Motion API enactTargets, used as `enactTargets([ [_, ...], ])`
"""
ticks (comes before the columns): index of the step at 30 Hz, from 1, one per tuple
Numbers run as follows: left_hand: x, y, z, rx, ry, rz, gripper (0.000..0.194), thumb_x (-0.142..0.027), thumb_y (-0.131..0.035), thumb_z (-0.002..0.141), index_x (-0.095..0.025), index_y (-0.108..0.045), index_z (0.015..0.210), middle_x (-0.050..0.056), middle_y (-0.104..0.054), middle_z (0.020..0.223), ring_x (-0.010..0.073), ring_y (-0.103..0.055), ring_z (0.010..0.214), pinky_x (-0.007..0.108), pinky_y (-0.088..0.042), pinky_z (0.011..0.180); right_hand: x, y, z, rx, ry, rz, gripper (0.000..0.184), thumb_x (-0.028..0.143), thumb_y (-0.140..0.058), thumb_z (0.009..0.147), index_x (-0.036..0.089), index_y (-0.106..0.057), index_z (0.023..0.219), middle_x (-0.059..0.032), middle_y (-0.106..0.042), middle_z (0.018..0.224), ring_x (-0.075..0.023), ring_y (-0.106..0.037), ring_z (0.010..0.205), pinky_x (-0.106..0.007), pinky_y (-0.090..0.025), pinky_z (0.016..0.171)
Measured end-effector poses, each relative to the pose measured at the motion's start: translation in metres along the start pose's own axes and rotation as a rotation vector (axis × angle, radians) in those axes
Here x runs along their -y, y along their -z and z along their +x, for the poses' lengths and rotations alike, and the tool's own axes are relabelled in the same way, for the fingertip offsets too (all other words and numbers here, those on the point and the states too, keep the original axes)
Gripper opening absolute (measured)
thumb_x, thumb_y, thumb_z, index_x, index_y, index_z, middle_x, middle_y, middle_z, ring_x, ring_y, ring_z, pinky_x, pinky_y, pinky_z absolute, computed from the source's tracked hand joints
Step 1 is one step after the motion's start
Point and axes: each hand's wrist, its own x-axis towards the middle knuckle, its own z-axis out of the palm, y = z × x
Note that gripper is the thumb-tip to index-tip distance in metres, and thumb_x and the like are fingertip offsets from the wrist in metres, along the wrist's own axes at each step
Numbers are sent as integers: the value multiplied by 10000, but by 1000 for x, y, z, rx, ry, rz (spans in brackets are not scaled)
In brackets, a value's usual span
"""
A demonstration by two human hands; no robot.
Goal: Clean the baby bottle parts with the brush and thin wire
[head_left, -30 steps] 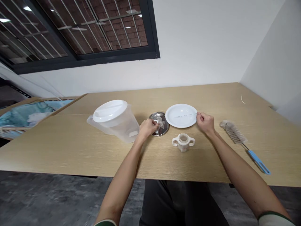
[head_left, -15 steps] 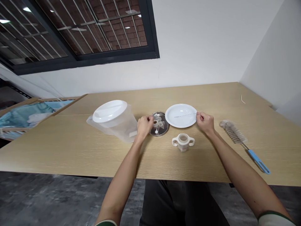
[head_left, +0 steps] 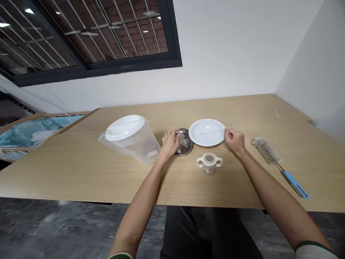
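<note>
Head view: wire (head_left: 211,132) in right hand (head_left: 234,141)

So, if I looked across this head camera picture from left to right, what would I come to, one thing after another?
Cardboard box, plastic jug, round metal dish, white plate, right hand, bottle brush.

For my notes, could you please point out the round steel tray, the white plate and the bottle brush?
Round steel tray (head_left: 189,148): head view, on its rim.
White plate (head_left: 207,124): head view, on its rim.
Bottle brush (head_left: 266,151): head view, on its bristles.
</note>
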Motion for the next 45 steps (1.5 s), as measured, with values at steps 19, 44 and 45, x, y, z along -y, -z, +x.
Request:
enactTargets([
  [19, -9, -9, 0, 265, 31, 279, 607, -655, -248, 973, -386, -501, 1454, 152, -585, 1408, 431, -460, 1309, 697, -251, 1052, 2, -1, 1, 14, -4, -6, 423, 342, -453, 917, 232, -266, 554, 58, -290, 458, -85, -243, 448, -274, -234, 500],
  [44, -11, 1, -1, -50, 16, -238, 293, -431, -566, 924, -234, -597, 1138, 59, -734, 1087, 218, -674, 964, 381, -446, 951, 1, -2, 1, 4, -7, 0, 430, 356, -452, 915, 234, -261, 549, 52, -302, 454, -92, -244, 451, -279, -234, 505],
  [45, -11, 3, -1, -61, 17, -274, 337, -429, -602, 901, -232, -586, 1173, 62, -735, 1097, 212, -679, 949, 367, -465, 922, 1, -2, 1, 4, -5, 1, 428, 356, -450, 915, 235, -262, 550, 51, -304, 453, -91, -249, 449, -279, -234, 505],
])
